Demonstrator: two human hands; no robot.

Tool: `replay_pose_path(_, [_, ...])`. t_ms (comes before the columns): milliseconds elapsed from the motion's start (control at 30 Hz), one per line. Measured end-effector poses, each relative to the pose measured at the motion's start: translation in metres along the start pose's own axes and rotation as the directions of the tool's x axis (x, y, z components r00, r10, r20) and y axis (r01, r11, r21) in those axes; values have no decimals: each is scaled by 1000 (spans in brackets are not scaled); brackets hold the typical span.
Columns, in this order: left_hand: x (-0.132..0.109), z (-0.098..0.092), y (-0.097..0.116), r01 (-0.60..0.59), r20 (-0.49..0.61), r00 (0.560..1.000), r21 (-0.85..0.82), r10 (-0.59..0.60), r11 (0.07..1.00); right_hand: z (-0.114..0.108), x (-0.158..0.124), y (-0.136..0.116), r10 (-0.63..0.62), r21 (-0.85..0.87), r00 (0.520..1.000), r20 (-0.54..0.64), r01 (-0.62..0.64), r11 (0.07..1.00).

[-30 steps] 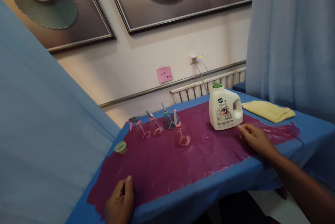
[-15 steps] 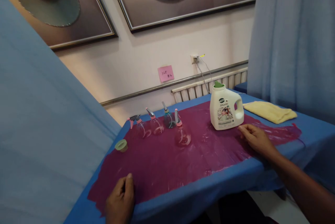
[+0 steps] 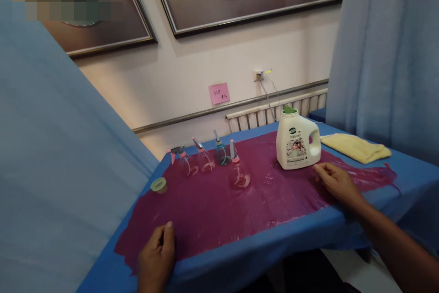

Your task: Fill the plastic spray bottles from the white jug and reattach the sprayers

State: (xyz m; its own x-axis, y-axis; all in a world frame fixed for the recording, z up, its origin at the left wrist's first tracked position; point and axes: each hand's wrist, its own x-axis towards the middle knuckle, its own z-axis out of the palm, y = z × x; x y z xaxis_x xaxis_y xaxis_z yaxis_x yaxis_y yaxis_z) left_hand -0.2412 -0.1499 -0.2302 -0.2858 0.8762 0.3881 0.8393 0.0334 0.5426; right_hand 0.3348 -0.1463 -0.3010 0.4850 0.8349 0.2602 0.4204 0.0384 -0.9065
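My left hand (image 3: 157, 256) rests closed at the near left edge of the purple sheet (image 3: 206, 210), with nothing visible in it. Close to the bottom of the cream jug (image 3: 299, 153), my right hand (image 3: 338, 185) is closed with fingertips together and nothing seen between them. The jug stands upright, its green spout (image 3: 290, 109) showing in the mouth. Several clear spray bottles stand left of it: one nearest me (image 3: 240, 176), a teal one (image 3: 222, 153), a pink-collared one (image 3: 206, 161) and one at the left (image 3: 188, 165). A pale green cap (image 3: 159, 185) lies at the sheet's left.
A folded yellow cloth (image 3: 356, 147) lies on the blue-covered table (image 3: 408, 162) at the right. Blue curtains (image 3: 51, 146) hang on both sides. Behind the table are a radiator (image 3: 247, 120), a wall socket with cords (image 3: 258, 75) and a pink note (image 3: 219, 93).
The camera view has shifted slightly. Both hands and the things on the table hold their places.
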Motion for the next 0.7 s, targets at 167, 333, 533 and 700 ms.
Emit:
replay_pose_path(167, [-2,1,5,-3,-10,1000,-25,2,1000,-4,-2,-1,-2,-19,1000,3,2,1000])
replay_pose_path(333, [-5,3,7,-32,-33,999,-25,31,999,-7,-4,-2,2,-50,1000,-1,-2,999])
replay_pose_path(533, [-7,5,6,-64,-44,997,-49,62,997,-8,-2,5,-13,-51,1000,-7,13,999])
replay_pose_path(700, [-7,4,10,-65,-42,997,-56,63,996,-8,-3,2,8,-57,1000,-10,-8,998])
